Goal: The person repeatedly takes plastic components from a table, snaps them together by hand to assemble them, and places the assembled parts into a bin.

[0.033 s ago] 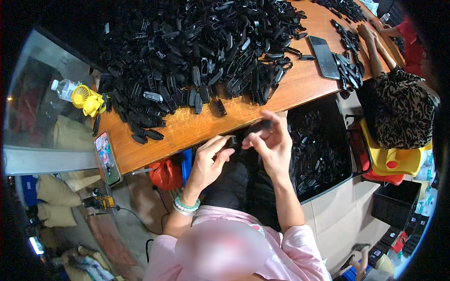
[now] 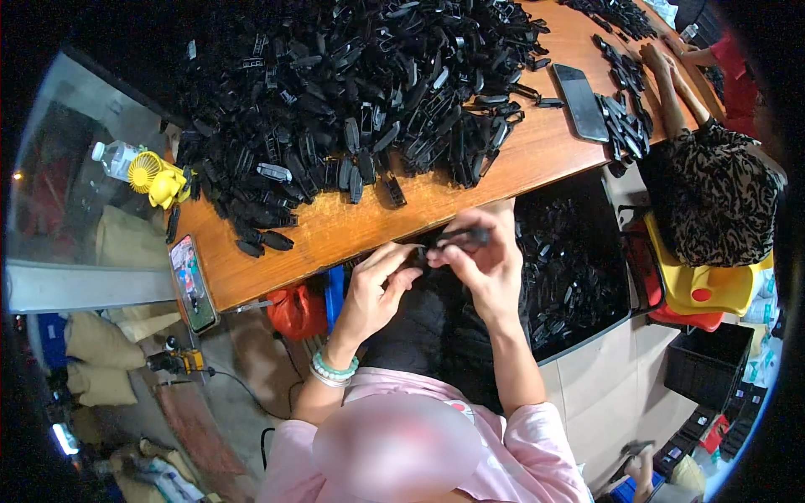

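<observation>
Both hands meet in front of the table's near edge, over my dark-clothed lap. My left hand [image 2: 379, 283] has thumb and forefinger curled toward each other in a pinch; a small dark bit shows at its fingertips, too small to name. Beside it, my right hand [image 2: 493, 267] grips a black plastic part [image 2: 471, 235] between thumb and fingers, smeared by motion. On the wooden table [image 2: 251, 281] beyond lies a big heap of similar black plastic parts [image 2: 352, 109], elongated and rounded, some like open frames.
A black bin [image 2: 570, 268] of such parts stands under the table on the right. A dark phone [image 2: 580, 102] lies on the table, another phone [image 2: 193, 285] at its left corner near a yellow fan [image 2: 155, 178]. At the right, a co-worker in a patterned top [image 2: 721, 193] sits near a yellow chair [image 2: 713, 289].
My right fingers have curled in more, and the black part they grip has turned and shows more clearly. The dark piece at my left fingertips shows less. My left hand has barely moved.
</observation>
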Tool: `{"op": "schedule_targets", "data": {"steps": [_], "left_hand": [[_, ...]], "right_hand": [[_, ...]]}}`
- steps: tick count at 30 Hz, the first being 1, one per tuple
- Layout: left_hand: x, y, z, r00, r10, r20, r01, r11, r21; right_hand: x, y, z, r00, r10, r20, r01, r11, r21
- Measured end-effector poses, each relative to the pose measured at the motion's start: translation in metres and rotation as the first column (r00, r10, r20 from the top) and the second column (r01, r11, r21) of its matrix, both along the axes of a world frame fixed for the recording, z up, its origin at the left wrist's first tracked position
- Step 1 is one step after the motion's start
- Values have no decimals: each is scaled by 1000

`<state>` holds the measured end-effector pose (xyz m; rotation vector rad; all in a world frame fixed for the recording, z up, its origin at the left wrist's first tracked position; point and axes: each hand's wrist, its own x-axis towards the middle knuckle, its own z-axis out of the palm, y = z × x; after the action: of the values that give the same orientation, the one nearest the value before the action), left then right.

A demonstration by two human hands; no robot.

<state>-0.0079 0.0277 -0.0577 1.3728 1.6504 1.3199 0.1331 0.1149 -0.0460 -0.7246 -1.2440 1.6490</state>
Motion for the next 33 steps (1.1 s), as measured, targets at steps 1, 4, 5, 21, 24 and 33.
{"op": "schedule_targets", "data": {"steps": [1,4,5,21,24,33], "left_hand": [[0,0,5,994,-50,-101,58,996,74],[2,-4,19,993,-46,-110,56,994,90],[3,-6,23,998,-48,-41,49,998,27],[1,-10,45,942,-56,-332,110,983,148],[17,-14,37,992,23,124,-15,998,-64],[1,-13,19,910,-8,415,12,1000,-5]], "right_hand": [[4,-3,4,979,149,-143,-155,987,-34],[15,4,-2,969,241,-44,-235,964,122],[18,5,-5,966,258,21,-257,953,161],[20,-11,4,825,-80,559,-417,580,700],[12,-18,-2,858,-169,485,-298,604,739],[9,-20,-15,985,145,95,-157,977,141]]}}
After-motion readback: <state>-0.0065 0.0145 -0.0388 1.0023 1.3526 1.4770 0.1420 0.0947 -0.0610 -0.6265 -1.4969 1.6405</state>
